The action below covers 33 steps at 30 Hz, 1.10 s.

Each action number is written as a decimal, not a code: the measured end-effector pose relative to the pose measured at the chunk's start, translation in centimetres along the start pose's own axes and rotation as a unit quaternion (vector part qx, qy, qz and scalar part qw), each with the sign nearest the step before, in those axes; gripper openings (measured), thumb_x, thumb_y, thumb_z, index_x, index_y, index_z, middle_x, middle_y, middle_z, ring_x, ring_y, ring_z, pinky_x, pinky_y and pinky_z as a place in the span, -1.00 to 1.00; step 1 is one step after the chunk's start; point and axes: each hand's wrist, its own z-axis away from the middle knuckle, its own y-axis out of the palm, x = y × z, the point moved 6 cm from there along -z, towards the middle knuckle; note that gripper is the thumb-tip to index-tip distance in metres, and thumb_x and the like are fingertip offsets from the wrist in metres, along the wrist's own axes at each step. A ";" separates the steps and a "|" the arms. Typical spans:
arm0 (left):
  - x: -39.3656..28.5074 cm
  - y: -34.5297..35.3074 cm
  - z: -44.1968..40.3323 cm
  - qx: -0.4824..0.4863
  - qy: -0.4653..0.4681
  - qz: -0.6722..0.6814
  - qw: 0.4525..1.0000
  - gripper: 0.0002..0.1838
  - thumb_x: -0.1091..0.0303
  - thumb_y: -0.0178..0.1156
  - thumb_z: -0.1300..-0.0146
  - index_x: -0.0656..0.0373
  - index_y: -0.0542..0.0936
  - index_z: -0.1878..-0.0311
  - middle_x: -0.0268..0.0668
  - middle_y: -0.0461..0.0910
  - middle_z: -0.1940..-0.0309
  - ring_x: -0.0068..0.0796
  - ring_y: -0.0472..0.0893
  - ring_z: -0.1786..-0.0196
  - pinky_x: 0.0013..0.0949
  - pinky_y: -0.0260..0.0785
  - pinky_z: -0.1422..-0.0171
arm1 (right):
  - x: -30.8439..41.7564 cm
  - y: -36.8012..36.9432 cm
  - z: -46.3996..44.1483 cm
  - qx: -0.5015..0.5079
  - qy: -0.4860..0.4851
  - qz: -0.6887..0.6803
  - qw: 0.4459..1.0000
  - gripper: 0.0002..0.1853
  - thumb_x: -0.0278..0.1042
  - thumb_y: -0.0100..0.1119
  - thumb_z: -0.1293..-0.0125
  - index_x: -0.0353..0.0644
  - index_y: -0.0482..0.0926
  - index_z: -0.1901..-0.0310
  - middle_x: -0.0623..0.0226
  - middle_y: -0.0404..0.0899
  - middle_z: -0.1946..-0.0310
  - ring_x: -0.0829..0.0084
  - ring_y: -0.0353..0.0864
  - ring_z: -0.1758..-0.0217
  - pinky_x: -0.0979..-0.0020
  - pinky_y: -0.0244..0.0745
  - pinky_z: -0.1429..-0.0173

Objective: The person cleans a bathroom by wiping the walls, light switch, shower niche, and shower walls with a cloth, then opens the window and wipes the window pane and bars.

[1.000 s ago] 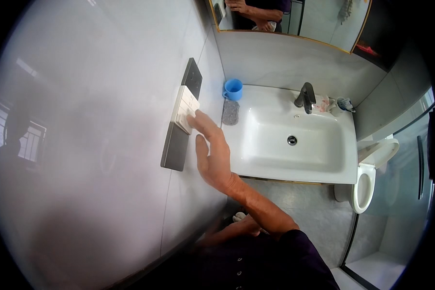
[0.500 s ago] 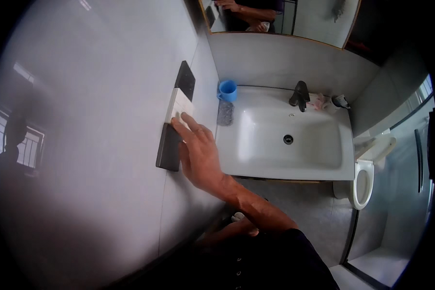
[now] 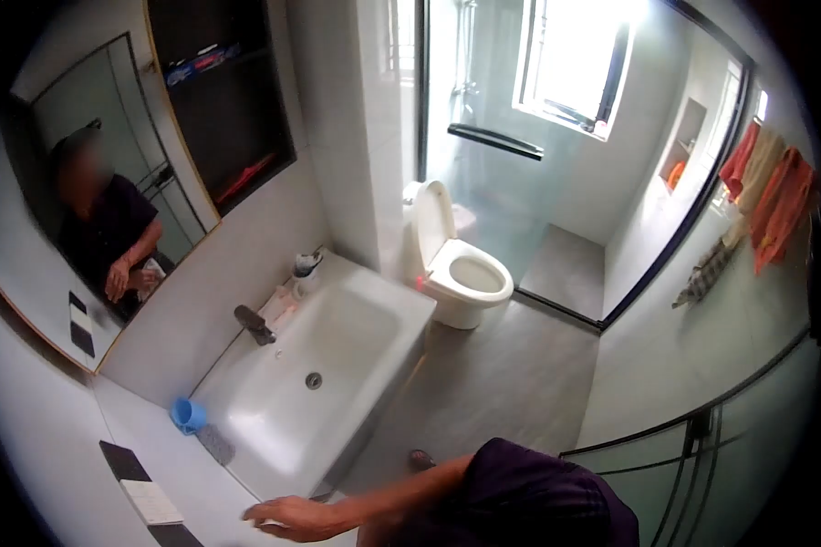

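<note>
My right hand hangs low beside the front left corner of the washbasin, its fingers stretched out and holding nothing. To its left, apart from it, a white switch plate sits between dark panels on the wall. Only the mirror shows my left hand, small and unclear, closed around something white whose kind I cannot make out. Next to the basin's left end stand a blue cup and a grey textured pad.
The white washbasin carries a dark tap. Beyond it stands a toilet with raised lid, before a glass shower screen. Cloths hang on the right wall. A glass door stands at lower right.
My right hand has left the switch plate and drawn back from the wall. My view has swung right, bringing the toilet, shower and window into sight.
</note>
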 end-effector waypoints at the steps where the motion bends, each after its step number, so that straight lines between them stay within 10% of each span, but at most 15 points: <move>1: 0.0 0.1 -0.1 0.007 -0.001 0.006 1.000 -0.65 0.48 0.24 -0.16 0.21 0.68 -0.05 -0.18 0.70 0.01 -0.30 0.64 -0.08 -0.20 0.45 -0.22 | -0.5 -1.7 1.7 0.023 0.063 0.039 0.997 -0.65 -0.36 0.13 -0.45 -0.24 0.48 -0.21 0.04 0.62 -0.03 0.08 0.64 -0.07 0.18 0.55 -0.19; 6: -0.4 0.8 -0.7 0.032 -0.011 0.033 0.999 -0.65 0.48 0.25 -0.16 0.21 0.68 -0.05 -0.19 0.70 0.01 -0.31 0.64 -0.09 -0.21 0.45 -0.22 | -5.5 -8.6 13.3 -0.117 0.104 0.182 0.971 -0.66 -0.31 0.13 -0.45 -0.29 0.50 -0.17 0.03 0.67 0.16 0.09 0.68 0.11 0.20 0.56 0.05; 20: -6.8 -1.6 2.7 -0.068 -0.040 0.267 0.960 -0.68 0.39 0.35 -0.32 0.28 0.64 -0.10 -0.31 0.70 0.08 -0.49 0.63 0.02 -0.34 0.49 -0.12 | -5.3 -13.2 26.8 -0.055 0.319 -0.126 0.938 -0.33 0.25 0.05 -0.48 -0.30 0.53 -0.21 0.18 0.62 -0.01 0.36 0.52 -0.13 0.30 0.45 -0.20; 33: -11.8 1.9 -9.4 -0.108 -0.086 0.358 0.924 -0.67 0.21 0.26 -0.46 0.27 0.62 -0.09 -0.32 0.68 0.09 -0.52 0.62 0.07 -0.37 0.52 -0.04 | -3.1 -27.1 32.2 -0.235 0.323 -0.037 0.916 -0.56 -0.14 0.30 -0.37 -0.26 0.58 -0.15 0.12 0.68 0.01 0.28 0.65 -0.05 0.26 0.53 -0.14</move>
